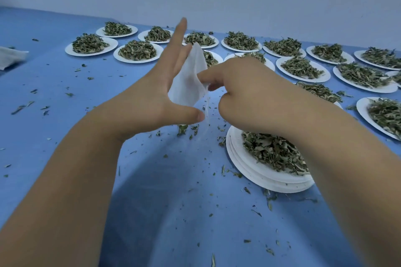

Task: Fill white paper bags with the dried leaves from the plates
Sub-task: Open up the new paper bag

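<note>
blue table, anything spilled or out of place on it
Yes: loose leaf bits lie scattered across the blue table, thickest beside the stack of plates and below the white paper bag that the right hand pinches. They belong on plates.

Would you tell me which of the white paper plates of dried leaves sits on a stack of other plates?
The nearest white paper plate, under the right forearm; the rest appear to lie singly on the blue cloth.

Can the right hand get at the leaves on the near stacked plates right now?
Probably, once freed: the leaves lie just below the right hand with nothing between, but it is pinching the white bag.
</note>
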Motion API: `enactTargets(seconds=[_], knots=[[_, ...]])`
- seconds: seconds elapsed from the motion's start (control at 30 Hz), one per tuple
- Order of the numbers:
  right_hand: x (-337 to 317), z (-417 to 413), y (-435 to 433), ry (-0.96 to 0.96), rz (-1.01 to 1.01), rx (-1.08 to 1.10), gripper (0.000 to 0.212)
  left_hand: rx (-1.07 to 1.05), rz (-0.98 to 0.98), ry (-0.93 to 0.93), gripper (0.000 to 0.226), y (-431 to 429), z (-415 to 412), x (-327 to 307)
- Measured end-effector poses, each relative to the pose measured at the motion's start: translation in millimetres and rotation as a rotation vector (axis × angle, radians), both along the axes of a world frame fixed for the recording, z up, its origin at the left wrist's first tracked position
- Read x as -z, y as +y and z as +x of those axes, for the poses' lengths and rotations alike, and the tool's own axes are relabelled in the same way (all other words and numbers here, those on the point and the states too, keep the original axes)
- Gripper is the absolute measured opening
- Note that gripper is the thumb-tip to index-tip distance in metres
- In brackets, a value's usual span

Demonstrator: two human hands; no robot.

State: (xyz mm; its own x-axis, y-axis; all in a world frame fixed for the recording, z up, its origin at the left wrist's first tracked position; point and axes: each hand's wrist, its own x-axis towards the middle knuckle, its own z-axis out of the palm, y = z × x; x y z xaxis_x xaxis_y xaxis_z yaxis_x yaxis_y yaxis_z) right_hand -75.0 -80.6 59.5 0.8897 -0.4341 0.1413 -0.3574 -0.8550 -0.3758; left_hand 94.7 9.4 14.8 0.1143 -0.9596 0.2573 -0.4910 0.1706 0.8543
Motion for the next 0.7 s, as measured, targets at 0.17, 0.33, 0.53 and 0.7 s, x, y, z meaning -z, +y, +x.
enactTargets(seconds=[0.17, 0.33, 0.53, 0.7], knots=[[-4, 3, 6, 0.029, 0.107, -0.028, 0.051, 0.008, -0.063, -0.122, 0.149, -3, -16, -2], [-2, 4, 7, 0.009, 0.159, -0.007, 0.02, -0.12, -0.231, -0.198, 0.129, -13, -25, 4], [-10, 0, 6, -0.012, 0.309, -0.073, 0.041, -0.244, -0.252, -0.149, 0.099, -14, -17, 15], [-13, -4, 3, -0.067, 0.267, -0.052, 0.035, -0.281, -0.206, -0.086, 0.066, -16, -17, 16]])
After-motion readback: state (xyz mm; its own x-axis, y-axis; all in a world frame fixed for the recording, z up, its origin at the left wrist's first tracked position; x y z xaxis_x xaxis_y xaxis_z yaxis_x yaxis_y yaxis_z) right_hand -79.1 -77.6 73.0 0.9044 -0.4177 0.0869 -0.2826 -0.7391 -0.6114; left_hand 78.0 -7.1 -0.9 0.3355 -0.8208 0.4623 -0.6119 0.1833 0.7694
